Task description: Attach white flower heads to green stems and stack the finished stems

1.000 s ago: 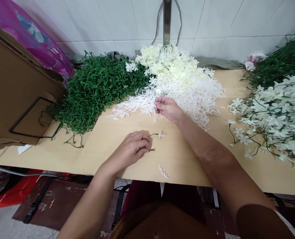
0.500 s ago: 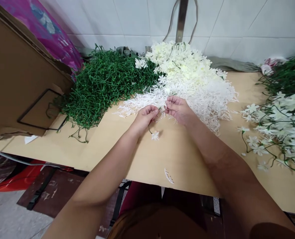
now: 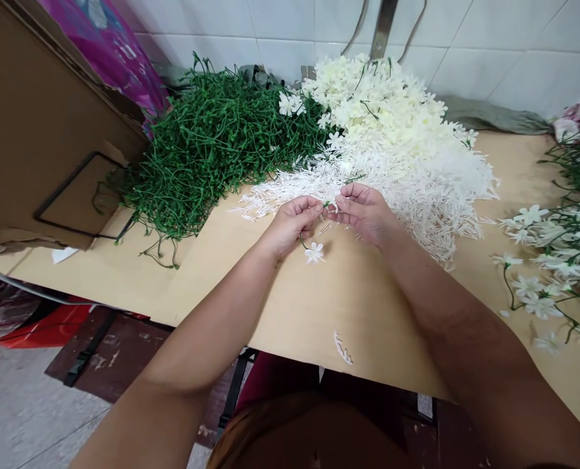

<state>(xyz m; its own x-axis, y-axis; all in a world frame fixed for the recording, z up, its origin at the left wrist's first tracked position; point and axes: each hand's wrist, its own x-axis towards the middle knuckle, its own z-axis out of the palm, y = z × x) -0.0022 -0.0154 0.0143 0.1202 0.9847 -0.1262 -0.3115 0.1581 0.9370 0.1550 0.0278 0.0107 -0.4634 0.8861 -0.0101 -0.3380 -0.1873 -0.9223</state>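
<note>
My left hand (image 3: 292,223) pinches a thin green stem whose small white flower (image 3: 314,252) hangs below it, just above the table. My right hand (image 3: 363,210) is closed in a pinch right beside it, fingertips meeting the left hand's at the stem's upper end; what it holds is too small to make out. Both hands hover at the near edge of a heap of white feathery plastic sprigs (image 3: 417,195). Behind that lies a mound of cream flower heads (image 3: 382,104). A big tangle of green stems (image 3: 212,143) lies to the left.
Finished white flowers on green stems (image 3: 554,260) are piled at the right edge. A loose white sprig (image 3: 343,347) lies near the front edge of the wooden table (image 3: 270,306). A cardboard box (image 3: 40,137) stands at the left. Tiled wall behind.
My left hand lifted the flower stem from the table and brought it up to my right hand. The two hands now meet at the stem. The view shifted left and forward.
</note>
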